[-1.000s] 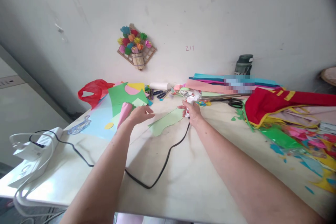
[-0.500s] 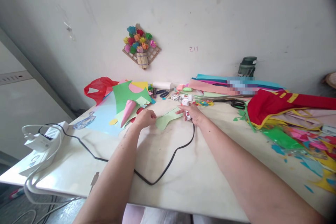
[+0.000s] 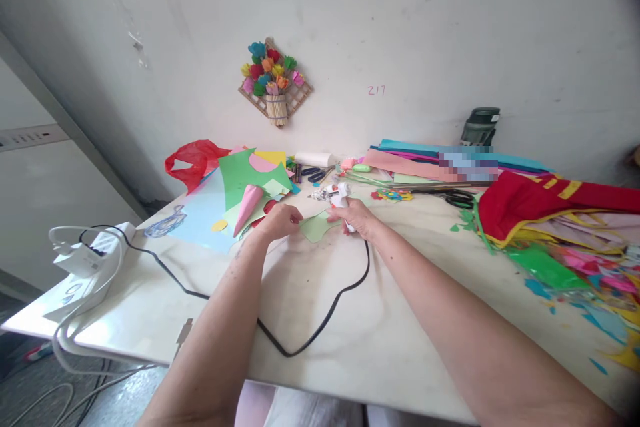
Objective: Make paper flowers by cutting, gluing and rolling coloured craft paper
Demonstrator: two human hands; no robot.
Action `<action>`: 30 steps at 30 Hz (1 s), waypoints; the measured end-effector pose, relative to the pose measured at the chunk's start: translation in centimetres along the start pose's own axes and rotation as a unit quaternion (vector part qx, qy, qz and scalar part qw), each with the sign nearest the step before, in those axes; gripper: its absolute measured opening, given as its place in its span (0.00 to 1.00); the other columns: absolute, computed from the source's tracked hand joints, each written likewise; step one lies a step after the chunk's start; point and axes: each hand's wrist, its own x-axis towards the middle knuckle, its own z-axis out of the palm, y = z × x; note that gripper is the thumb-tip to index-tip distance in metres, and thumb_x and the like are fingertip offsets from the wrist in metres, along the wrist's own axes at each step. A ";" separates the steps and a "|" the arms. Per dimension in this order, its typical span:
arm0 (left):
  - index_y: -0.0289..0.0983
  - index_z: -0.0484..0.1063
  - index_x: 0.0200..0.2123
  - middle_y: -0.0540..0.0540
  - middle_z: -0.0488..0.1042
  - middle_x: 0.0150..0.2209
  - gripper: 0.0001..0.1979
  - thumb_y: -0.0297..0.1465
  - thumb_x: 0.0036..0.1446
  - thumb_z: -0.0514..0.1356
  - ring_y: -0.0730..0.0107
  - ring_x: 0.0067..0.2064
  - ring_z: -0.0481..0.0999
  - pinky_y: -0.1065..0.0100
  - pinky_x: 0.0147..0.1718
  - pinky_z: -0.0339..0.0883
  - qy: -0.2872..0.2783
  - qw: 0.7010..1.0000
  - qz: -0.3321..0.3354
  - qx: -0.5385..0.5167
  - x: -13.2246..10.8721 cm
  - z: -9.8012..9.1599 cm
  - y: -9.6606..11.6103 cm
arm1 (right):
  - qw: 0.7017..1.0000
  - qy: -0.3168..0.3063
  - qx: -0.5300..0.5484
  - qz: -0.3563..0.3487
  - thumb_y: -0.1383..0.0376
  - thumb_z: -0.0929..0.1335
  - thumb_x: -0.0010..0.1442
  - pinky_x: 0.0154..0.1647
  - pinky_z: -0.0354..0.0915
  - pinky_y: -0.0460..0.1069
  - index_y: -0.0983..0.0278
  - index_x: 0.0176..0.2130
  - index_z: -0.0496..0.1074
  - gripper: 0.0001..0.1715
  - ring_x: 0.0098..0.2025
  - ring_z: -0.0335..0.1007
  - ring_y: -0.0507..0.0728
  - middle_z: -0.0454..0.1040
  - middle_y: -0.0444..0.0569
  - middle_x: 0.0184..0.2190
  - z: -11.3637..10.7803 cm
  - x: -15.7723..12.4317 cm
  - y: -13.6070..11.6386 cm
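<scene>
My right hand (image 3: 356, 217) is closed round a white glue gun (image 3: 341, 197), whose black cord (image 3: 320, 320) loops across the table toward me. My left hand (image 3: 281, 220) is closed on the left end of a light green paper piece (image 3: 318, 225) lying flat between the two hands. The gun's tip sits just above the paper's far edge. A pink paper cone (image 3: 249, 205) lies just left of my left hand, on a heap of coloured sheets.
The pale table (image 3: 390, 320) holds a white power strip (image 3: 87, 257) at the left, a red bag (image 3: 193, 160), black scissors (image 3: 457, 199), stacked coloured paper (image 3: 425, 163), red cloth (image 3: 530, 203) and scraps at the right. A paper flower ornament (image 3: 274, 83) hangs on the wall.
My right hand brought the glue gun left and nearer, over the green paper. My left hand closed on the paper's left end and drew it closer. The view shifted slightly.
</scene>
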 end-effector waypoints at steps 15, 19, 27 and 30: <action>0.38 0.75 0.33 0.48 0.75 0.33 0.16 0.25 0.39 0.53 0.69 0.34 0.72 0.74 0.35 0.65 0.029 0.999 -0.010 0.032 -0.3 0.3 -0.9 | 0.999 -0.006 -0.029 0.013 0.66 0.71 0.44 0.04 0.50 0.42 0.65 0.28 0.66 0.11 0.06 0.54 0.46 0.76 0.48 0.22 0.1 0.2 0.4; 0.39 0.74 0.34 0.48 0.75 0.34 0.16 0.25 0.40 0.52 0.68 0.36 0.72 0.72 0.38 0.64 0.046 0.997 -0.014 0.058 -0.5 0.2 -0.9 | 1.000 -0.011 -0.016 0.008 0.66 0.72 0.42 0.04 0.49 0.41 0.66 0.28 0.66 0.13 0.07 0.54 0.45 0.75 0.47 0.21 0.0 0.4 0.7; 0.37 0.74 0.34 0.46 0.73 0.35 0.16 0.26 0.42 0.51 0.67 0.37 0.71 0.70 0.37 0.64 0.058 0.997 -0.005 0.052 -0.8 0.1 -0.9 | 0.999 -0.006 -0.047 0.001 0.65 0.72 0.43 0.04 0.50 0.41 0.65 0.27 0.66 0.12 0.07 0.54 0.46 0.75 0.47 0.23 0.1 0.4 0.6; 0.38 0.74 0.35 0.46 0.73 0.36 0.16 0.26 0.43 0.51 0.68 0.37 0.70 0.71 0.38 0.64 0.053 0.997 -0.008 0.051 -1.0 -0.2 -0.8 | 0.998 -0.004 -0.056 -0.002 0.65 0.71 0.43 0.04 0.50 0.41 0.65 0.27 0.66 0.11 0.07 0.55 0.45 0.76 0.47 0.23 0.1 0.3 0.6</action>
